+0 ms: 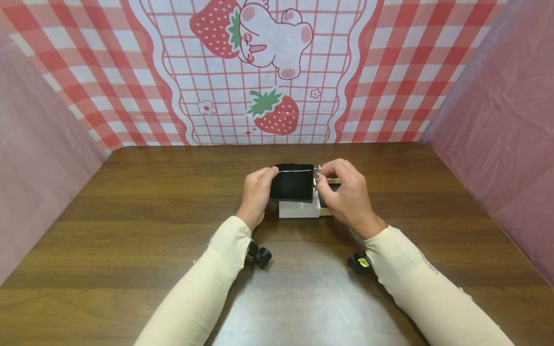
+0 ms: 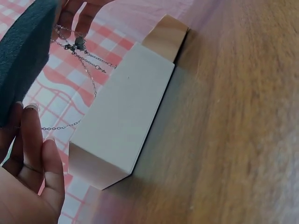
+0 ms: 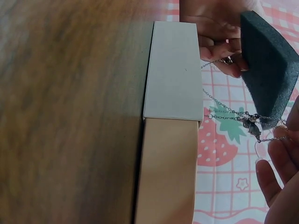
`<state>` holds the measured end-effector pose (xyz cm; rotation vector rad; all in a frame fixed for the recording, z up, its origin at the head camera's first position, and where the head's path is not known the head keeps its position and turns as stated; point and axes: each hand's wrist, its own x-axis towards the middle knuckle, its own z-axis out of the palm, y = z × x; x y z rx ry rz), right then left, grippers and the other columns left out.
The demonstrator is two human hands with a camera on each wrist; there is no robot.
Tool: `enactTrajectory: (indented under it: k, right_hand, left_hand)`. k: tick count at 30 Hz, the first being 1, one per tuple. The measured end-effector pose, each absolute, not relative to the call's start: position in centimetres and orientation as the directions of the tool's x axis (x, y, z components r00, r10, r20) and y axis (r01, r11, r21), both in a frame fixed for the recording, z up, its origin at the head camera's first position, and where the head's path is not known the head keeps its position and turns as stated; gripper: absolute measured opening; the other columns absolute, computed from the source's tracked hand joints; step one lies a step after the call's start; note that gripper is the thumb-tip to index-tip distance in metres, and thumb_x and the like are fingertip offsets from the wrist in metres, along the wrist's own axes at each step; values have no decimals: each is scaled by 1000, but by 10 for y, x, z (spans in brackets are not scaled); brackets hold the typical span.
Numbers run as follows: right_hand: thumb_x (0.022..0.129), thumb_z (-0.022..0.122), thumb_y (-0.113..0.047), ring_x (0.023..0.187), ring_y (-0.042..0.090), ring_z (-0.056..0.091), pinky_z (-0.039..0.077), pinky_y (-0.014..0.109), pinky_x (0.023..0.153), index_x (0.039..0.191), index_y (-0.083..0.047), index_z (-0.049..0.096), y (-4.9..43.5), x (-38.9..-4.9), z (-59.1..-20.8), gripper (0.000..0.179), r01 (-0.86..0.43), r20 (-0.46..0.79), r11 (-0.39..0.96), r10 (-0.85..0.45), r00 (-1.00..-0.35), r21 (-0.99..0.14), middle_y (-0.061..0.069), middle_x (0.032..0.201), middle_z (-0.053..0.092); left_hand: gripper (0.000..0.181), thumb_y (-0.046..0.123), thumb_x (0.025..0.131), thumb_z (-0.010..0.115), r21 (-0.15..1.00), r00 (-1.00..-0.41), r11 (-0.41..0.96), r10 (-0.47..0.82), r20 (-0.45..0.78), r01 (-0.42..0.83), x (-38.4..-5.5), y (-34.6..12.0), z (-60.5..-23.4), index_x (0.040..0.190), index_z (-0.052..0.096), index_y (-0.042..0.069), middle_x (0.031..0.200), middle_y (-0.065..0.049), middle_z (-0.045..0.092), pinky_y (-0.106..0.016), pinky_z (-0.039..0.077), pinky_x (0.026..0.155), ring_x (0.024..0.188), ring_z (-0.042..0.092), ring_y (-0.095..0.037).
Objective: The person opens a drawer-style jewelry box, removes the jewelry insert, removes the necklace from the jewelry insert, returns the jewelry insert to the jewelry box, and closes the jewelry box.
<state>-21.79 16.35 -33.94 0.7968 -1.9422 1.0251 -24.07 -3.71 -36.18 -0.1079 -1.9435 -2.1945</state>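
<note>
My left hand [image 1: 255, 194] grips the left end of a black foam pad [image 1: 292, 186], which is held up and tilted over the table. Along the pad's upper part runs a thin silver necklace chain [image 1: 296, 170]. At the pad's right edge my right hand [image 1: 348, 194] pinches part of the necklace between thumb and fingers. A small dark pendant or charm [image 3: 252, 128] dangles by the right fingers in the right wrist view, among loose chain strands [image 2: 88, 65] that also show in the left wrist view. The pad hides parts of the chain.
Below the pad, a white box sleeve [image 1: 298, 210] lies on the brown wooden table [image 1: 173, 202]. Its tan drawer [image 3: 169, 168] sticks out to the right, with a dark inside [image 1: 334, 188]. A checked strawberry-print cloth [image 1: 277, 115] hangs behind, with pink cloth at both sides.
</note>
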Motion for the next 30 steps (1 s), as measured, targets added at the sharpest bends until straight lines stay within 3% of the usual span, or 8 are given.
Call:
enactTrajectory:
  k: [9, 13, 16, 22, 30]
  right_hand:
    - [83, 62, 3, 83, 19, 60, 50, 26, 79, 84, -3, 64, 164, -219, -340, 6, -799, 857, 479, -166, -488, -363, 7, 85, 64]
    - [83, 61, 2, 83, 19, 60, 50, 27, 78, 84, -3, 64, 165, -219, -340, 6, -799, 852, 475, -171, -494, -368, 6, 84, 64]
    - [84, 61, 2, 83, 18, 60, 51, 28, 79, 84, -3, 64, 165, -219, -340, 6, -795, 845, 481, -181, -502, -369, 6, 85, 64]
    - [84, 63, 3, 84, 18, 60, 50, 22, 82, 86, -4, 64, 165, -218, -339, 7, -792, 839, 489, -196, -508, -365, 5, 87, 64]
    - [84, 64, 4, 84, 19, 60, 49, 20, 81, 86, -4, 64, 164, -217, -339, 9, -798, 842, 478, -193, -503, -367, 7, 87, 65]
  left_hand:
    - [41, 19, 92, 63, 973, -968, -63, -137, 212, 222, -241, -38, -362, 52, 53, 15, 61, 4, 48, -24, 38, 64, 66, 45, -11]
    - [43, 20, 93, 61, 976, -967, -47, -154, 202, 211, -241, -38, -362, 52, 49, 15, 61, 4, 45, -24, 36, 66, 67, 42, -11]
    - [42, 21, 94, 60, 979, -971, -67, -155, 180, 192, -241, -38, -362, 53, 50, 15, 59, 4, 42, -24, 36, 61, 62, 41, -10]
    - [33, 21, 96, 59, 979, -981, -144, -150, 123, 145, -241, -37, -362, 67, 69, 9, 65, 3, 60, -23, 47, 60, 58, 56, -8]
    - [32, 19, 97, 60, 980, -981, -147, -159, 111, 135, -241, -36, -362, 71, 71, 4, 70, 1, 63, -27, 51, 62, 58, 59, -14]
